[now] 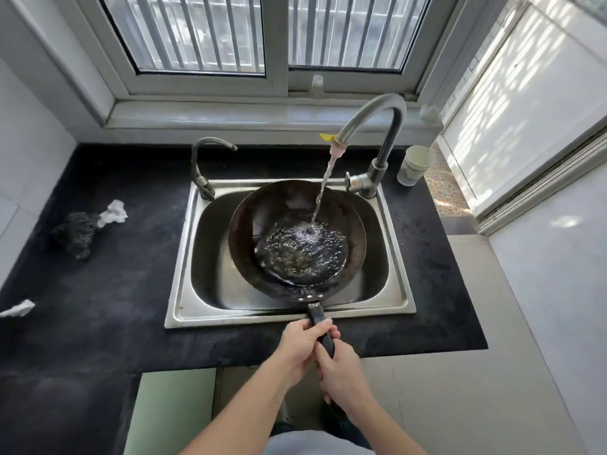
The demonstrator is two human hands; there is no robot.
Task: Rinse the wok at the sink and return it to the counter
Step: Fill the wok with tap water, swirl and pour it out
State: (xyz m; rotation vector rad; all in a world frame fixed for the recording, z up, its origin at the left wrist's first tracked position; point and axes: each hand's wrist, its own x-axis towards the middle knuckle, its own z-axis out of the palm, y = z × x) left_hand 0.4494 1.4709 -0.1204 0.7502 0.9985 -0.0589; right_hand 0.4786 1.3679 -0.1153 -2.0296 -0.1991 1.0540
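A dark scouring pad point(77, 233) and paper scraps point(115, 211) lie on the black counter point(115, 290), well apart from the sink point(184, 257). Over the basin the wok point(249, 224) takes running water, a pool bubbling inside: rinsing under way, pouring out and the return to the counter yet to do. Left hand point(300, 343) and right hand point(341, 366) curl their fingers round its handle point(317, 315). The tall tap point(374, 116) overhangs the wok; a cup point(415, 165) stands beside it.

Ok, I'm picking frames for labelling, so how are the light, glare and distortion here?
Head view: strong daylight through the window; the sun-striped panel on the right is nearly blown out; glints glare off the water in the wok; the dark counter loses detail; wide-angle lens bows the window frame and counter edges; the left hand and right hand on the handle look sharp.
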